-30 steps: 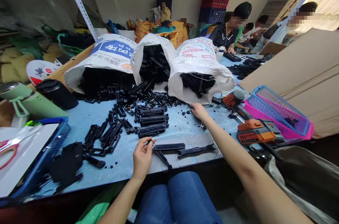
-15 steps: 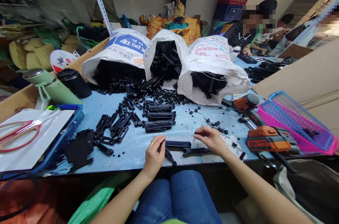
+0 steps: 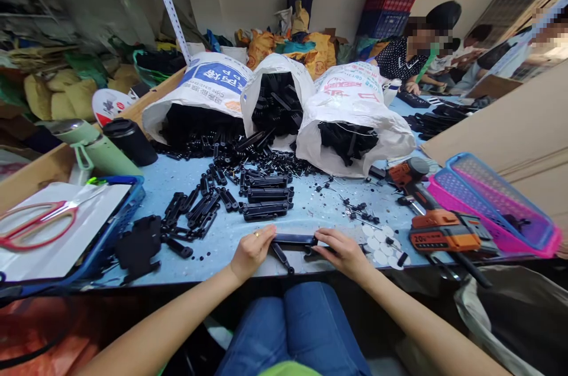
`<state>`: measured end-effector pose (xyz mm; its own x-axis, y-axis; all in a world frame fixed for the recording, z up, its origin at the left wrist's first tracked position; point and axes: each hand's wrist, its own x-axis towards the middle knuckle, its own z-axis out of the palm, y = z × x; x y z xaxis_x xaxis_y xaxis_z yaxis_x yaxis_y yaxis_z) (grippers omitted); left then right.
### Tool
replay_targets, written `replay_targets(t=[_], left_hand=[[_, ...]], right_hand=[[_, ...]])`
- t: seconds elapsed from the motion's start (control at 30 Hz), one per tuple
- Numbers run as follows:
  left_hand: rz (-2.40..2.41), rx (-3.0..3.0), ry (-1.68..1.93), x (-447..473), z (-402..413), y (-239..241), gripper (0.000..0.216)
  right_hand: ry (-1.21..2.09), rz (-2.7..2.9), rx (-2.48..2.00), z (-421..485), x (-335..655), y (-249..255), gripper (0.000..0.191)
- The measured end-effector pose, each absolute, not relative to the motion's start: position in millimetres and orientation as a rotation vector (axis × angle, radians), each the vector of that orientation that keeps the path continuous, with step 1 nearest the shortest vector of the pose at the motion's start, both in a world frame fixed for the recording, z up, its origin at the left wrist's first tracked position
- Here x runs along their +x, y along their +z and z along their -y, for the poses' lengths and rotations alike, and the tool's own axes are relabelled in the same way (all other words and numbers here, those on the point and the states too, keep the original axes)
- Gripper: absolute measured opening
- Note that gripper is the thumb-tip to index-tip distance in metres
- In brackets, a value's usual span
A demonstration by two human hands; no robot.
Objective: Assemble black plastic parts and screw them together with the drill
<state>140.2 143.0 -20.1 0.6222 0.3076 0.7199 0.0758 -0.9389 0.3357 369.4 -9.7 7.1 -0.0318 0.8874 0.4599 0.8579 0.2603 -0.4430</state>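
Observation:
A long black plastic bar (image 3: 293, 239) lies level between my two hands at the front of the table. My left hand (image 3: 252, 250) is closed on its left end, thumb and fingers pinched together. My right hand (image 3: 342, 251) pinches the right end; whether a small pin is also in those fingers is hidden. A shorter black arm (image 3: 281, 257) slants down from beside the left fingertips toward the table edge. Partly under my right hand is another black bar (image 3: 309, 253). Just beyond, finished-looking black folded bars (image 3: 268, 194) lie in a stack.
An orange cordless drill (image 3: 437, 231) and pink basket (image 3: 492, 231) stand right. Screws with black caps (image 3: 361, 210) and white discs (image 3: 382, 246) are scattered nearby. White sacks (image 3: 284, 71) of black parts line the back. Scissors (image 3: 48, 216) lie left. A co-worker (image 3: 402, 59) sits beyond.
My right hand has moved left and down onto the bar's right end. Earlier it held a thin pin above the bar. The view has shifted slightly.

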Motion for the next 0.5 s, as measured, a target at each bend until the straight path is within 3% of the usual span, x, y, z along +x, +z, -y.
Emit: replay_targets(t=[0.17,0.33,0.4,0.5], left_hand=[[-0.387,2.758,1.123,143,-135,-9,0.031],[-0.377,2.905,0.817,179,-104,17,0.047],[-0.356,2.900,0.699,187,-92,22,0.036],[-0.711,2.839,0.583,175,-80,21,0.029]], right_hand=[[0.022,2.032,-1.584,19,381,-20,0.052],[0.026,2.052,-1.587,17,389,-32,0.051],[0.056,2.081,-1.585,17,393,-25,0.051],[0.089,2.138,-1.625,17,392,-6,0.048]])
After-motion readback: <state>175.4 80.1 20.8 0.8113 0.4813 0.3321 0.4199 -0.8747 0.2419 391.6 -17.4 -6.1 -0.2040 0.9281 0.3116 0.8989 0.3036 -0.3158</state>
